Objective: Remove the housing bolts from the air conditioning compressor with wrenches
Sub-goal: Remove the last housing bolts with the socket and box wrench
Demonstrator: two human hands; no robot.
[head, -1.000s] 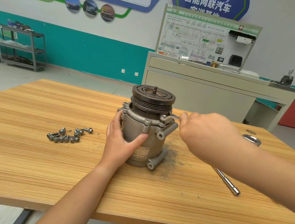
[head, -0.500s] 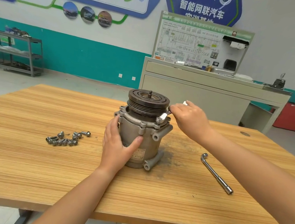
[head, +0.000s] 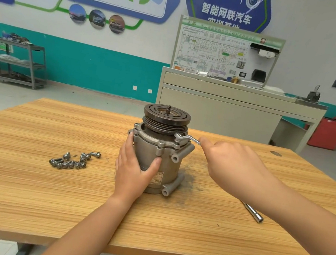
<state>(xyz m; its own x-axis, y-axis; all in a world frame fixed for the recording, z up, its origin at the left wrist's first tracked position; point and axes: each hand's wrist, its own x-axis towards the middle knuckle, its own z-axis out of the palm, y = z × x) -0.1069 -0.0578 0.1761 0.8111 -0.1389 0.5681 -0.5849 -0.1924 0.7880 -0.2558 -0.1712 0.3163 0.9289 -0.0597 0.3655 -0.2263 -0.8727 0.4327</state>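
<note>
The grey air conditioning compressor point(head: 169, 159) stands upright on the wooden table point(head: 29, 184), its dark pulley on top. My left hand point(head: 134, 170) is wrapped around the left front of its body. A silver wrench point(head: 187, 138) sits on a bolt at the right of the upper flange, its handle pointing right. My right hand point(head: 234, 167) is closed on that handle, hiding most of it. Several removed bolts point(head: 73, 160) lie in a loose pile left of the compressor.
An L-shaped socket wrench point(head: 253, 213) lies on the table at the right, partly hidden by my right forearm. Dark grime marks the wood beside the compressor. Beyond the table stand a beige training bench point(head: 229, 105), a metal shelf cart point(head: 20, 64) and a red bin point(head: 327, 134).
My right hand has swung the wrench handle from behind the flange toward me and to the right. My left hand has kept its hold on the compressor.
</note>
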